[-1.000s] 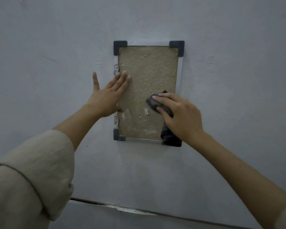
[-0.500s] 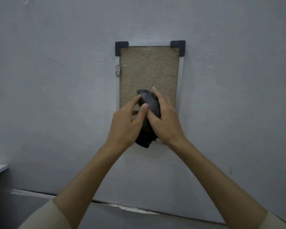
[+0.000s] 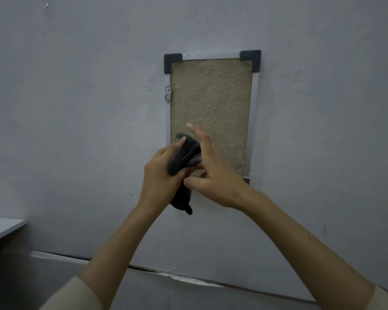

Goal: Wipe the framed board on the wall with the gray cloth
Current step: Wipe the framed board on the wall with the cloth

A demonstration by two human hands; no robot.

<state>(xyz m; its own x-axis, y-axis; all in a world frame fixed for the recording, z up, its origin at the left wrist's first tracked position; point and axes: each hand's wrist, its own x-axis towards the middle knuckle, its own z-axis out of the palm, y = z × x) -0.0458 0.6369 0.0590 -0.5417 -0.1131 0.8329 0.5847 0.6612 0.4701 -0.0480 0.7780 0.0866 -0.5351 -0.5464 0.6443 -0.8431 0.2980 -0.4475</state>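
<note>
A framed board [image 3: 211,97] with a tan rough face, a pale metal frame and black corner caps hangs on the grey wall. In front of its lower left part, my left hand [image 3: 159,175] grips a dark gray cloth [image 3: 184,157]; the cloth's tail hangs down below the hand. My right hand [image 3: 213,173] touches the cloth from the right, fingers spread, thumb low against it. Both hands hide the board's bottom left corner. The cloth is bunched and held off the board's face.
A small metal hanger bracket [image 3: 167,93] sits on the frame's left side. A grey shelf edge [image 3: 2,227] juts in at the lower left. A cracked seam [image 3: 188,279] runs along the wall below the board.
My left hand left the board's left edge and came to the cloth. The cloth has passed from the right hand's grip into the left hand, and the right fingers have spread.
</note>
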